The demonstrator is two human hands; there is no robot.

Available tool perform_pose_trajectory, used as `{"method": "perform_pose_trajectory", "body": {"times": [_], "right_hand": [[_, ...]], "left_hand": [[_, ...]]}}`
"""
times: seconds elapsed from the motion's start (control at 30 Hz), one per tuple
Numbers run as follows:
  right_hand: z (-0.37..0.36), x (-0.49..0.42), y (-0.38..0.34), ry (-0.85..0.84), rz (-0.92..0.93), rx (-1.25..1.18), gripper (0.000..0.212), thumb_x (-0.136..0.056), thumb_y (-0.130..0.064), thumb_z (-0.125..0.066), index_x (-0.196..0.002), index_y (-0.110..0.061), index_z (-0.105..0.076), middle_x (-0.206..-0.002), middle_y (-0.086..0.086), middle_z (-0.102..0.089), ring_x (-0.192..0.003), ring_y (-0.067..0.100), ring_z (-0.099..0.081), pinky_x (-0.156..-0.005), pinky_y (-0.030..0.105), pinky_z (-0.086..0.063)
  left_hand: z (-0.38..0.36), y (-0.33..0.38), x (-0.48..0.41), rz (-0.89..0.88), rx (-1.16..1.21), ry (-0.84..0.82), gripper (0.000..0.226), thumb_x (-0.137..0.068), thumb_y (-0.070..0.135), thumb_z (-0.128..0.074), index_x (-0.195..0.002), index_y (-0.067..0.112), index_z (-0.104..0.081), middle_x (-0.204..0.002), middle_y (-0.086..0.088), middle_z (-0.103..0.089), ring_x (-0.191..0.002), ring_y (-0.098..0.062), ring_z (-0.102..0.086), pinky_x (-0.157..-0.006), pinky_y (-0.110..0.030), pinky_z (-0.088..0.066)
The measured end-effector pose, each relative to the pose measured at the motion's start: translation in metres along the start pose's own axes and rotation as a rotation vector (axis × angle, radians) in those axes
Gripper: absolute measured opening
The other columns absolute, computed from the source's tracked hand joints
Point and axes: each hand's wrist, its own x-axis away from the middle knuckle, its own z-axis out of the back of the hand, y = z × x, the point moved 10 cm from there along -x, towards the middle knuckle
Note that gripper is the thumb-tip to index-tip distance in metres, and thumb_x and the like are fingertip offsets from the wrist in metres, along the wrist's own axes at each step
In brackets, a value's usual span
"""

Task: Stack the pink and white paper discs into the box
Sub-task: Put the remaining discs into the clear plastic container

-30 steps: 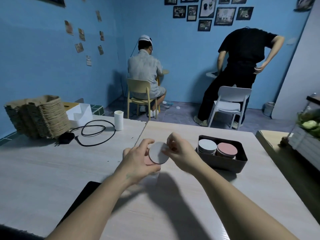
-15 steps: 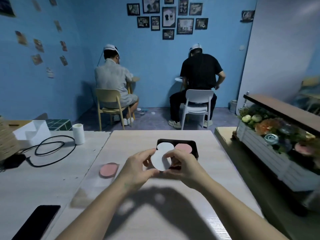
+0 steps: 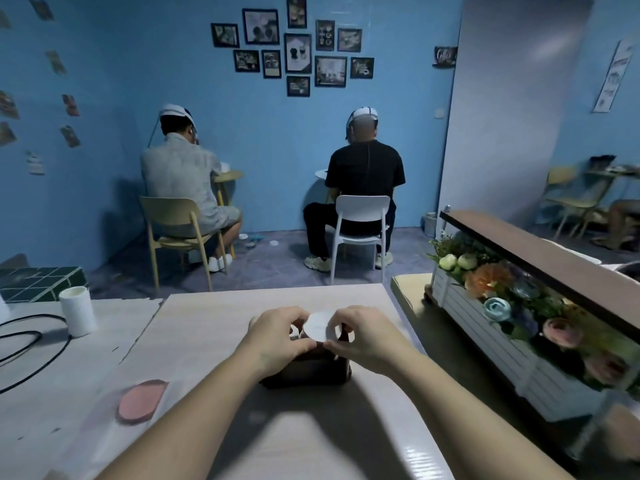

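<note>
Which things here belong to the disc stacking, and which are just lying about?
Job:
white disc, pinched by left hand and right hand over the box
box
pink disc, lying left of the box

Lying about:
white roll
black cable
flower planter

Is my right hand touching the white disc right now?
Touching. The head view shows the right hand pinching the white disc, its fingers overlapping the disc's right edge.
</note>
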Motion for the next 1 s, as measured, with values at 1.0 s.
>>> {"method": "perform_pose_trajectory", "body": {"times": [1.0], "right_hand": [[0.001,-0.014,-0.052,0.033,0.069,0.198,0.022,-0.092,-0.046,-0.061,-0.108,-0.031,-0.066,-0.102,-0.009,-0.064,-0.098,0.02,-0.055,-0.084,0.037,-0.046]], "left_hand": [[0.048,-0.014,0.036,-0.13,-0.052,0.173,0.029,-0.083,0.051,-0.061,-0.109,0.038,-0.065,-0.113,0.021,-0.054,-0.115,-0.007,-0.047,-0.092,-0.033,-0.027]]}}
